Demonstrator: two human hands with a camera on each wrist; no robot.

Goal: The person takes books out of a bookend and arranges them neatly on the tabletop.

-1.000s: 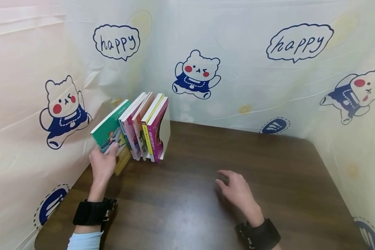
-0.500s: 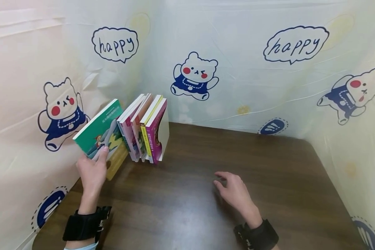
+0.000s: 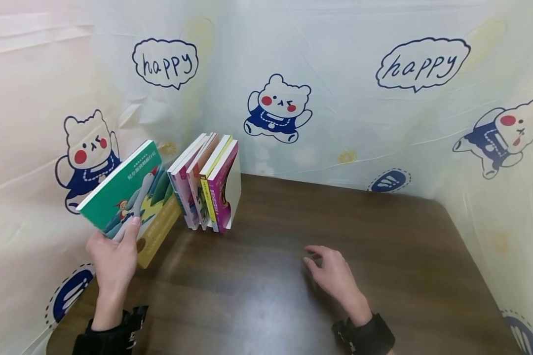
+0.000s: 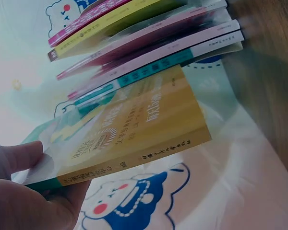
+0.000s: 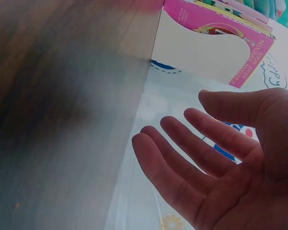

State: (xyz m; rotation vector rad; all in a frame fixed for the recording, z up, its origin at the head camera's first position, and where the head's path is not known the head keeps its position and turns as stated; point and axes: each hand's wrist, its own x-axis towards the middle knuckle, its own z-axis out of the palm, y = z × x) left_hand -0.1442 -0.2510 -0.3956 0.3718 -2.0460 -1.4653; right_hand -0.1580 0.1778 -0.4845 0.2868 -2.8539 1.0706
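Note:
My left hand (image 3: pixel 115 256) grips a green and mustard-yellow picture book (image 3: pixel 129 192) by its near edge, thumb on the front cover. The book is tilted, left of a row of upright books (image 3: pixel 204 182). In the left wrist view the held book's yellow spine (image 4: pixel 139 160) faces the camera, with the thumb (image 4: pixel 24 155) on the cover. My right hand (image 3: pixel 335 273) holds nothing; its fingers are loosely bent above the table at the right. In the right wrist view its palm (image 5: pixel 235 196) shows, with thumb and fingers apart.
A white bookend (image 5: pixel 197 52) with a curved cut-out stands against the magenta book at the row's right end. The brown wooden table (image 3: pixel 266 296) runs up to a printed curtain (image 3: pixel 337 123) at the back and both sides.
The left hand has drawn the green book leftward and nearer, away from the row, and more of its cover shows. The right hand has stayed nearly in place.

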